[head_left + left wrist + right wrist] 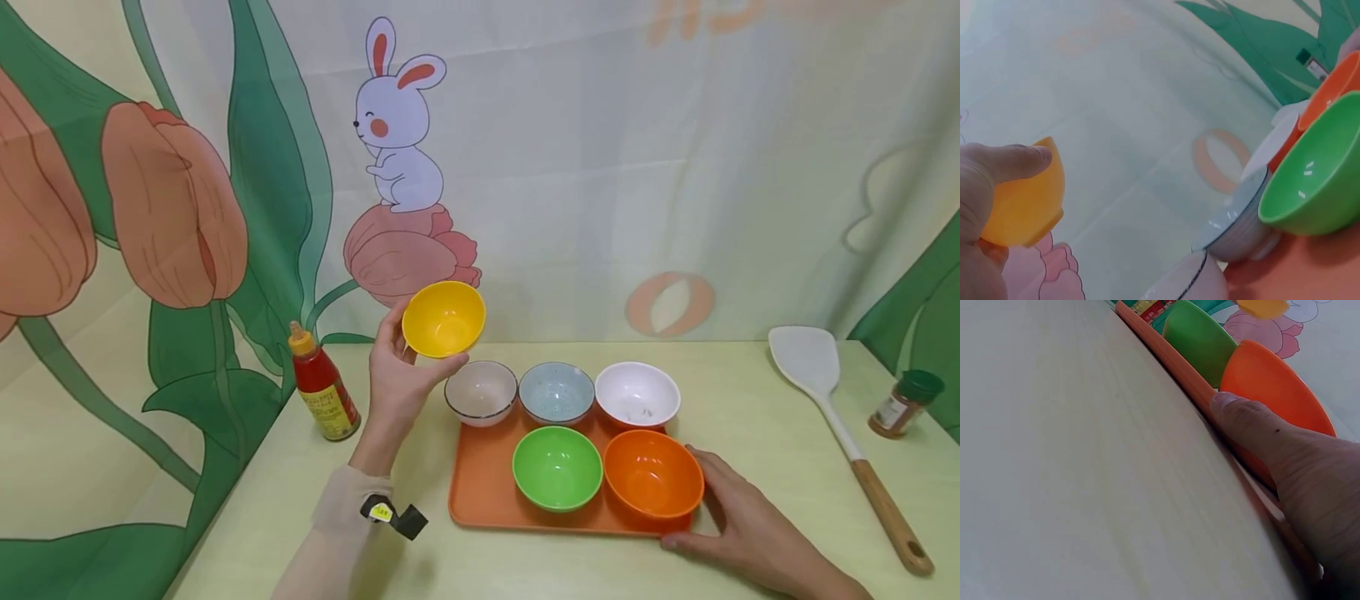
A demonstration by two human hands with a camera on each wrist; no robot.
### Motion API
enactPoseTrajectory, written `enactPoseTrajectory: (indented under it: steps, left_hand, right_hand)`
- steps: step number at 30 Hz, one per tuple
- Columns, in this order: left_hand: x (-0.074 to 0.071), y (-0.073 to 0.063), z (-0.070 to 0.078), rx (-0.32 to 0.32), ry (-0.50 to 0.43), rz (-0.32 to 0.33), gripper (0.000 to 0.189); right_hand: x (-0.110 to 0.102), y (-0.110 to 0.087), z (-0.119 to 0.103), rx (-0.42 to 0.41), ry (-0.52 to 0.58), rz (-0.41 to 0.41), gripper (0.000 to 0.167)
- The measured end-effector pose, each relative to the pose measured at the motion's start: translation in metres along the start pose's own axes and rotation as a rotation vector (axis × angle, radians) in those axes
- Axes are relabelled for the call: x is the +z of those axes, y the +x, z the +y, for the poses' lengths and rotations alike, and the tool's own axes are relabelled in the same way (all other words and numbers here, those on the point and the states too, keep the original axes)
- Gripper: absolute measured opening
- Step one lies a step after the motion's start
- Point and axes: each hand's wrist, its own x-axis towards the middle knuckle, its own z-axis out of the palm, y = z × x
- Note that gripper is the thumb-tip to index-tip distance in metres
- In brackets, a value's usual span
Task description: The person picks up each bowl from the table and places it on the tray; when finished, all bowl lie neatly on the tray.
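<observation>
My left hand (399, 375) holds a small yellow bowl (444, 319) raised and tilted, its inside facing me; the thumb lies along the bowl's wall in the left wrist view. My right hand (750, 525) grips the right front corner of an orange tray (487, 492), thumb (1235, 406) on the front rim, fingers along the right side by an orange bowl (654, 475). Left of that bowl sits a green bowl (557, 469). Behind stand a beige bowl (481, 392) with a dark rim, a pale blue bowl (557, 392) and a white bowl (637, 393).
A red sauce bottle (324, 387) with a yellow cap stands to the left. On the right lie a white spatula (813, 367) with a wooden handle and a small green-capped spice jar (903, 404). A printed cloth (540, 183) hangs behind the table.
</observation>
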Motion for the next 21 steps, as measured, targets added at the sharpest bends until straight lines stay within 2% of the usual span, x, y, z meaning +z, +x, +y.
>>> enactPoseTrajectory:
  steps: [10, 14, 21]
  left_hand:
    - [-0.002, -0.013, 0.027, -0.005, -0.033, -0.059, 0.098]
    - [-0.005, -0.018, 0.032, -0.013, -0.014, -0.068, 0.098]
    - [-0.013, -0.027, 0.036, -0.061, 0.009, -0.083, 0.101]
  right_hand:
    - [0.0, 0.0, 0.0, -0.002, 0.001, 0.006, 0.119]
    - [0.0, 0.001, 0.001, 0.03, 0.003, -0.007, 0.123]
    - [0.0, 0.002, 0.001, 0.029, 0.003, -0.01, 0.124]
